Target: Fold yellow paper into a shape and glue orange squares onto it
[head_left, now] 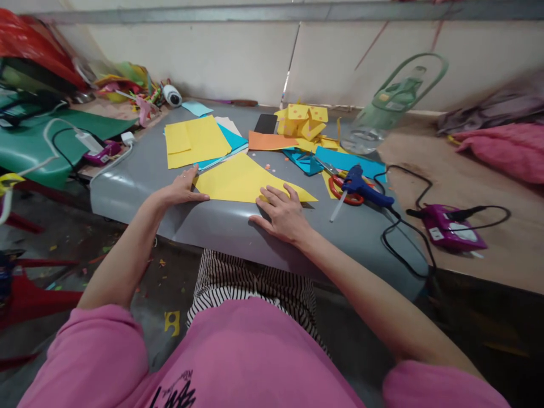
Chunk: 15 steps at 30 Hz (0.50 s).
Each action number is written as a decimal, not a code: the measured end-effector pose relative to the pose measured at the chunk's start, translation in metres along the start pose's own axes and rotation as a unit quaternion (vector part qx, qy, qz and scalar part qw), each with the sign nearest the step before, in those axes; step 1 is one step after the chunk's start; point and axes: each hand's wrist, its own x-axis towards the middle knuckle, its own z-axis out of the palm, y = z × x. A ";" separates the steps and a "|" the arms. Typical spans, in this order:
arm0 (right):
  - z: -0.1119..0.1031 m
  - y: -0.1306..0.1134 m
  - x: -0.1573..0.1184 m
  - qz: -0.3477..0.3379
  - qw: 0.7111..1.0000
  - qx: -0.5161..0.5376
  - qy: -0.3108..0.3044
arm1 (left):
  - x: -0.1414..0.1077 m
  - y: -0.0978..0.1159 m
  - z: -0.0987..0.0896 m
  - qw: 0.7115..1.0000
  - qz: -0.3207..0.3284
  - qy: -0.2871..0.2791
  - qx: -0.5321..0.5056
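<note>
A yellow sheet of paper, folded into a roughly triangular shape, lies on the grey table cover near its front edge. My left hand rests at the sheet's left corner, fingers apart. On its right part my right hand lies flat with fingers spread, the thumb down on the grey cover. Behind the sheet are stacked yellow sheets over blue paper. An orange paper strip lies further back. To the right, a blue glue gun lies over red-handled scissors.
A yellow paper model and a dark phone stand behind. At the right are a green-tinted bottle and a purple power strip with trailing black cable. Another purple power strip sits left. A red stool stands low left.
</note>
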 end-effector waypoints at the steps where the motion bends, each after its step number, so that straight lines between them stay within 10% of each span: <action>1: 0.000 0.000 0.000 -0.001 1.000 -0.003 0.004 | 0.000 -0.001 0.000 1.000 0.004 0.000 -0.003; 15: 0.003 0.001 0.002 -0.001 1.000 0.006 0.003 | 0.006 -0.009 0.003 0.999 0.020 0.031 -0.016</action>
